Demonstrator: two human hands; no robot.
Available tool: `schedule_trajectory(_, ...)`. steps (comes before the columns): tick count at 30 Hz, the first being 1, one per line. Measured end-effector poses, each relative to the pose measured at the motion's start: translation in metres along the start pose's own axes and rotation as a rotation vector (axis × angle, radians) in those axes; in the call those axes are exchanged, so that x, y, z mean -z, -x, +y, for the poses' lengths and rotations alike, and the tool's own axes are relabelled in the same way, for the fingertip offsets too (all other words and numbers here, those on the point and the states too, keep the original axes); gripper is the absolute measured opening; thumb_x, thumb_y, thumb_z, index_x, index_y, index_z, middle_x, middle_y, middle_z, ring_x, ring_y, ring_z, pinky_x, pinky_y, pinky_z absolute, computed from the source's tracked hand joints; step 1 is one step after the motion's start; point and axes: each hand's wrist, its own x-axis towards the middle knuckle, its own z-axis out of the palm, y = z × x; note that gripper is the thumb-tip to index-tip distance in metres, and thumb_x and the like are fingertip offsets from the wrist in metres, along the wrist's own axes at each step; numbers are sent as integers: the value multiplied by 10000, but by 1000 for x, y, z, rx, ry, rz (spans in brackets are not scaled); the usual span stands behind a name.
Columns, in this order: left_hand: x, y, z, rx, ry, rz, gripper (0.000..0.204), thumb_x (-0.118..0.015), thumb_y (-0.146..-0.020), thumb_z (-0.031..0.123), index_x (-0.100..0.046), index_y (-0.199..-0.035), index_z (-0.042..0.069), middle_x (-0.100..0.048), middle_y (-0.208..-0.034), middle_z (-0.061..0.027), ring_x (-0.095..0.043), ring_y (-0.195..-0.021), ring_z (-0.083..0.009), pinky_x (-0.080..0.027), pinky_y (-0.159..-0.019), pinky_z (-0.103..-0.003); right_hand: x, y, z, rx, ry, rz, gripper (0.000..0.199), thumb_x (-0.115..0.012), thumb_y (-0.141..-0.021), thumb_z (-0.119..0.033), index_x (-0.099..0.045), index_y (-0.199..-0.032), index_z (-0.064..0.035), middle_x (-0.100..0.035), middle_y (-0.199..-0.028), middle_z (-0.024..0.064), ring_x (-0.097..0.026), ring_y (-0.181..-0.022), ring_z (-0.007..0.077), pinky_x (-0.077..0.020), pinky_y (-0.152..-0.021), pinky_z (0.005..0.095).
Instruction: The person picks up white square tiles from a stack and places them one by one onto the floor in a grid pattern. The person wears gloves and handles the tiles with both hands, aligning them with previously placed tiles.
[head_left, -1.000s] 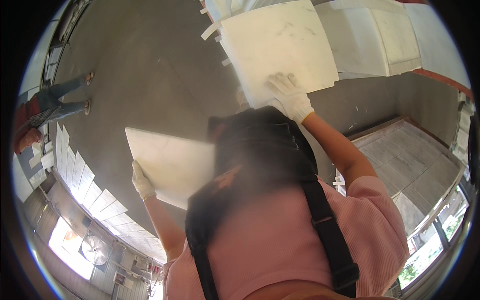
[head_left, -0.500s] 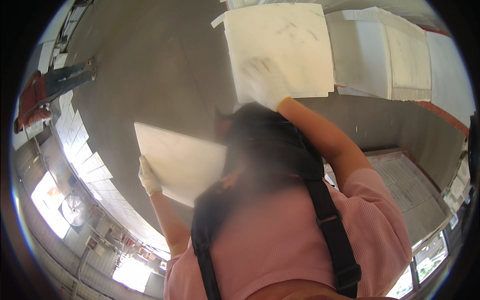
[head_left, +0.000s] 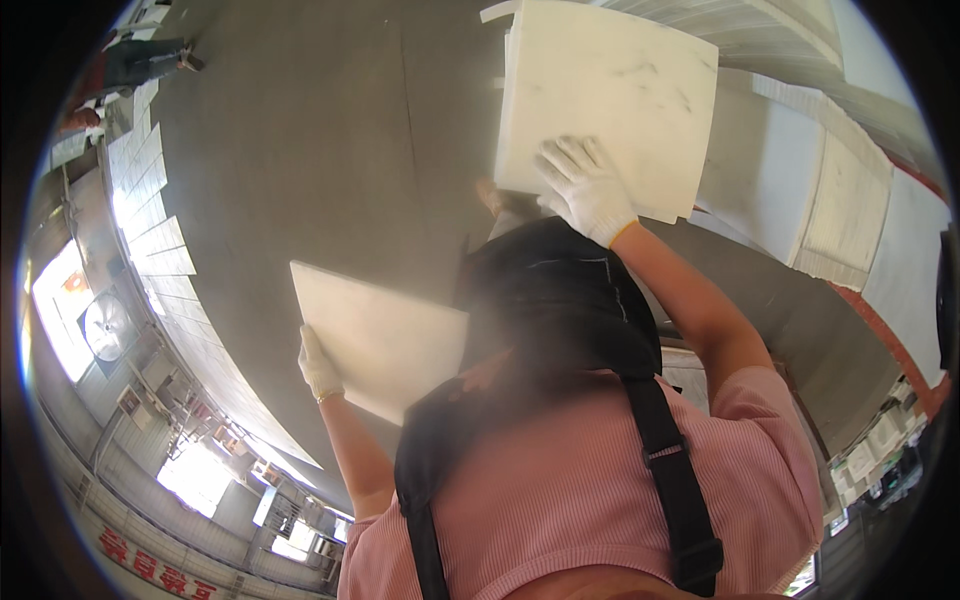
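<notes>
A bare grey concrete floor (head_left: 300, 150) fills most of the view, in a large hall with bright windows (head_left: 70, 300) along the 9 o'clock rim and a row of pale tiles (head_left: 150, 220) laid edge to edge along the floor's border there. At 1 to 3 o'clock stand stacks of white tiles (head_left: 810, 190), packed close together, with a red strip of floor beyond them toward 3 o'clock. Another person (head_left: 130, 70) stands well apart at 10 o'clock. The middle of the floor, between the tile row and the stacks, is open. A person in a pink striped top (head_left: 600, 480) with black shoulder straps (head_left: 670, 470) works here, both hands in white gloves. The right hand (head_left: 585, 185) lies flat with fingers spread on the face of the top tile (head_left: 610, 95), a white square tile with faint grey veins lying uppermost on a stack at 12 o'clock; the palm presses near the tile's near edge and does not close around it. The left hand (head_left: 320, 365) grasps the left edge of a second tile (head_left: 385, 340), a plain cream one held clear of the floor at 8 o'clock, fingers wrapped on its rim, the tile running from the hand toward the person's body.
</notes>
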Motion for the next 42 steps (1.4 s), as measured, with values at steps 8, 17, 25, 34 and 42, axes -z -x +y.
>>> schedule_trajectory(8,16,-8,-26,36,47,-39,631,-568,-1032,498,-643,-1314,-62,-695,-1230,-69,-583,-1141,-144,-442,-1017,-297,-26,-84,102,117,163,156,551,-598,-959,-365,-527,-1476,-186,-540,-1464,135,-474,-1355,367,-335,-1158,499)
schedule_trajectory(17,26,-26,-8,128,-308,-306,732,-504,-972,674,-665,-1347,67,-700,-1283,-89,-628,-1208,-219,-446,-1056,-340,2,-68,139,-230,267,-235,682,-487,-1030,-530,-462,-1525,-62,-433,-1573,199,-422,-1439,367,-324,-1191,439)
schedule_trajectory(25,41,-54,-1,-92,-397,-505,790,-442,-967,724,-642,-1375,78,-642,-1379,-141,-573,-1298,-315,-417,-1103,-432,8,-89,-107,-332,-1299,-1009,661,-564,-1029,-402,-403,-1543,-19,-539,-1484,136,-562,-1318,259,-456,-1075,387)
schedule_trajectory(34,81,-68,-30,-132,107,-524,658,-515,-1003,621,-760,-1134,24,-754,-1115,-118,-704,-1042,-218,-529,-935,-401,34,-99,-198,-344,-1562,-1302,658,-684,-768,-18,-507,-1397,60,-647,-1250,129,-642,-1122,256,-532,-962,370)
schedule_trajectory(42,19,-3,-104,186,1313,-491,757,-377,-1058,607,-453,-1498,-4,-577,-1442,-141,-547,-1329,-268,-435,-1111,-426,50,-101,-178,-328,-1509,-1054,658,-673,-726,6,-530,-1365,65,-670,-1172,123,-668,-1017,228,-553,-864,333)
